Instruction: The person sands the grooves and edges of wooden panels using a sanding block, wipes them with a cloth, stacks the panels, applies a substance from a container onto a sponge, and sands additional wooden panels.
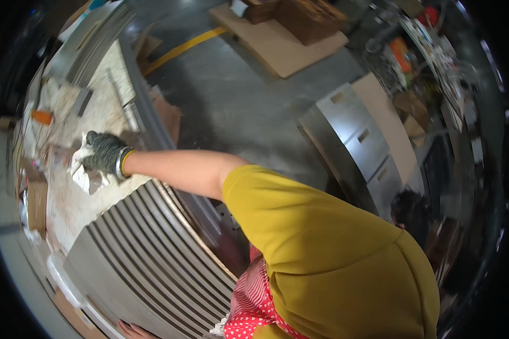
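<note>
My right hand, in a dark grey knit glove with a yellow-edged cuff, reaches far across the worktable. Its fingers are closed on a crumpled white cloth, which rests on the pale, worn tabletop. Closer in lies a row of overlapping grey metal panels with long parallel edges. At the bottom edge, my left hand shows only bare fingers, stretched out on the panels; the rest is cut off.
An orange object and a dark grey block lie farther along the table. A cardboard box stands at its left side. Across the floor are a stack of grey panels, a brown board and a person's dark-haired head.
</note>
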The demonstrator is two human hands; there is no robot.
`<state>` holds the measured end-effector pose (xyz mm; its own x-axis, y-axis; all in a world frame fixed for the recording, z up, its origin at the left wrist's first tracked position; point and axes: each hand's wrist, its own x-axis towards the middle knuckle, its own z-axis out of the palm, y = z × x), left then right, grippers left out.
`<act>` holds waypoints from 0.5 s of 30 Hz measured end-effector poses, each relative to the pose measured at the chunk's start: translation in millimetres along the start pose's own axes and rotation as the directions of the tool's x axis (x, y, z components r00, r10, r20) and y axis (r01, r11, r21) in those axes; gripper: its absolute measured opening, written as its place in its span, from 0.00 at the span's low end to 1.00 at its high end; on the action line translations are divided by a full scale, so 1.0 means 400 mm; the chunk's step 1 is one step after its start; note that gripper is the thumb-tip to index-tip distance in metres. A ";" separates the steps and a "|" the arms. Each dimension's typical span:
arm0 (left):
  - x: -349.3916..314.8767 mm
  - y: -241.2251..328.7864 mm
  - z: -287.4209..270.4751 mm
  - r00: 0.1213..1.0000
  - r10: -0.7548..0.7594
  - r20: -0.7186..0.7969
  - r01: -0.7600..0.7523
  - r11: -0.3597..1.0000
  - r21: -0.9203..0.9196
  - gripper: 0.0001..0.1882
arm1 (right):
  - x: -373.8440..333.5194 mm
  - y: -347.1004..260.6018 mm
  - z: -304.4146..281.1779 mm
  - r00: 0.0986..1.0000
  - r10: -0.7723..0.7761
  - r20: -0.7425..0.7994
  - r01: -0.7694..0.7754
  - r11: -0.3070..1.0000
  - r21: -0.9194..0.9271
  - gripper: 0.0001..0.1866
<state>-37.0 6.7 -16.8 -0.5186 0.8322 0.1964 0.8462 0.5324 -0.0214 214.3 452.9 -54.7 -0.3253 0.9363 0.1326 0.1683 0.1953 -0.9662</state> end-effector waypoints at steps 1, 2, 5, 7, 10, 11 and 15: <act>-0.031 -0.017 -0.031 0.998 -0.045 -0.047 0.046 0.999 0.015 0.28 | -0.047 -0.055 -0.002 0.986 0.146 0.080 -0.155 0.980 0.126 0.29; -0.067 -0.052 -0.054 0.998 -0.042 -0.056 0.043 0.999 0.028 0.28 | -0.048 -0.033 0.055 0.993 0.078 0.088 -0.092 0.982 0.165 0.35; 0.003 -0.006 0.010 0.999 -0.029 -0.029 0.029 1.000 -0.001 0.27 | -0.091 0.022 -0.055 0.989 -0.135 -0.065 0.150 0.881 0.450 0.18; 0.032 0.049 0.000 1.000 -0.006 -0.005 0.006 1.000 -0.013 0.28 | -0.064 0.047 -0.107 0.828 -0.537 -0.161 0.481 0.828 -0.288 0.09; -0.066 -0.134 -0.047 0.989 -0.146 -0.021 0.148 0.982 0.122 0.28 | -0.113 -0.027 0.068 0.907 -0.413 -0.078 0.413 0.842 0.348 0.11; -0.016 -0.236 0.037 0.998 -0.040 -0.045 0.039 0.999 -0.015 0.26 | -0.130 -0.009 -0.022 0.900 -0.433 0.045 0.433 0.878 -0.203 0.12; -0.017 -0.036 0.028 0.994 -0.086 -0.070 0.049 0.905 -0.422 0.26 | -0.237 -0.040 -0.270 0.844 -0.402 0.354 0.533 0.698 -0.479 0.17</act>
<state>-47.0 -4.9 -29.0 -0.5795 0.7705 0.2656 0.7926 0.4571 0.4035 343.1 392.4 -28.1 -0.6722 0.6085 0.4219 0.3893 0.7751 -0.4977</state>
